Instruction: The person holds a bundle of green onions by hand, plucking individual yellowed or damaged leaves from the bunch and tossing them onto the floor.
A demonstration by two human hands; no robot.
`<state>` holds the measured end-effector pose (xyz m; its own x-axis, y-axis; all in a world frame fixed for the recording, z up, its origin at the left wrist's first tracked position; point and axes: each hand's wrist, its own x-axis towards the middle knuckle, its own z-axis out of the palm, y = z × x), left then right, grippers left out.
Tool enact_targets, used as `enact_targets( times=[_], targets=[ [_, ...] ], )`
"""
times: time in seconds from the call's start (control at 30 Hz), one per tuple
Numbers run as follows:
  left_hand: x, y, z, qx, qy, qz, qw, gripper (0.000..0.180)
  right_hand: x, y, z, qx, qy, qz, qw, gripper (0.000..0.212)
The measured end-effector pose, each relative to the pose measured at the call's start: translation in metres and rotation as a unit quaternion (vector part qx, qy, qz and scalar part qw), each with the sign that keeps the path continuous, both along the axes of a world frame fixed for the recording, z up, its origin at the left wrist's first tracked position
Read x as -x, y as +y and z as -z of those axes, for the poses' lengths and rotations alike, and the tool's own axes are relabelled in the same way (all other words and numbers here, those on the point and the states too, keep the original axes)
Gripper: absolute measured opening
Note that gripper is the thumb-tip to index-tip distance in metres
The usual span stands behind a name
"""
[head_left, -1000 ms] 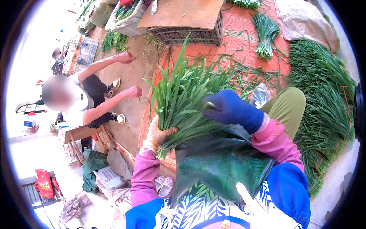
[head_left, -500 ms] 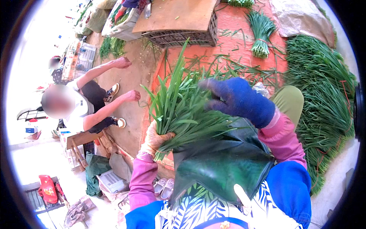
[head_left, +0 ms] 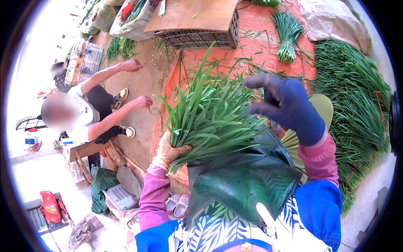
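My left hand point(head_left: 169, 150), in a pale glove, is closed around the lower end of a loose bunch of garlic chives point(head_left: 212, 113). The long green leaves fan out up and to the right, above the dark green apron point(head_left: 243, 180) over my lap. To the right of the leaves, my right hand point(head_left: 289, 105) wears a dark blue knitted glove. Its thumb and fingers are spread apart, with nothing between them. A tied bundle of chives point(head_left: 287, 40) lies on the orange-red mat point(head_left: 252, 61) beyond that hand.
A big heap of tied chives point(head_left: 352, 113) lines the right side, a pale sack point(head_left: 333, 21) behind it. Ahead, a wooden board point(head_left: 193, 14) tops a dark plastic crate point(head_left: 197, 38). Another person point(head_left: 100, 101) sits at left, arms stretched toward me. Loose leaves litter the mat.
My right hand has drawn back rightward from the leaves, and its fingers show apart. My left hand keeps its hold on the chives, which look more spread out.
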<state>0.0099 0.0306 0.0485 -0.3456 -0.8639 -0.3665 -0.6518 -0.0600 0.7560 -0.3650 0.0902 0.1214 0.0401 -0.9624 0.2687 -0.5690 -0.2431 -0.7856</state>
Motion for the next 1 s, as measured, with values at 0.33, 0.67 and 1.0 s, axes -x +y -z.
enact_targets(
  times=[0.33,0.67,1.0],
  targets=[
    [0.014,0.003,-0.01,-0.01,0.04,-0.007,0.999,0.055,-0.023,-0.015,0.058,-0.019,-0.289,-0.032,0.957,0.019],
    [0.003,0.0,0.0,0.003,0.021,0.014,1.0,0.059,-0.048,0.016,0.021,-0.01,0.302,-0.028,0.953,0.024],
    [-0.001,0.001,0.003,0.004,0.026,0.01,1.0,0.062,-0.004,0.006,0.035,-0.129,-0.284,-0.014,0.95,0.03]
  ],
)
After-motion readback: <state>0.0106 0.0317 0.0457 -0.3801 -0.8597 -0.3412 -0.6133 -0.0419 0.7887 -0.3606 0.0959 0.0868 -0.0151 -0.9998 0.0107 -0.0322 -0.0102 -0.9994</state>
